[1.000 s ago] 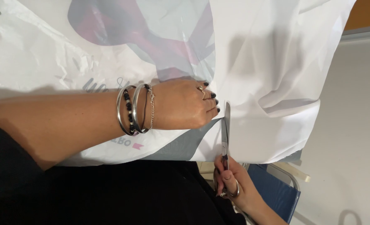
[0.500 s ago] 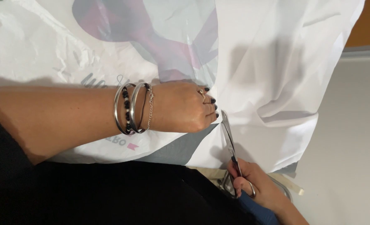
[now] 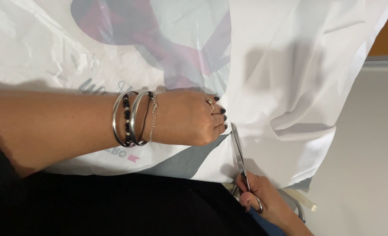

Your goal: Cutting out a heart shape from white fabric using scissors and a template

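Meanwhile your left hand (image 3: pixel 189 117) pressed flat on the white sheet (image 3: pixel 290 78), while your right hand (image 3: pixel 263 201) fingers gripped the scissors (image 3: pixel 239 155), blades in the sheet

Steel scissors (image 3: pixel 239 150), blades nearly closed, upright into the edge of flat white printed fabric (image 3: pixel 290 78)

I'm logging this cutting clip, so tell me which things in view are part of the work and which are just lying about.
In use:
- scissors, held in the right hand
- white printed sheet, pinned flat by the left hand

Lying about:
- pale strip below the sheet's edge
- grey table
- bracelets, only worn on the left wrist
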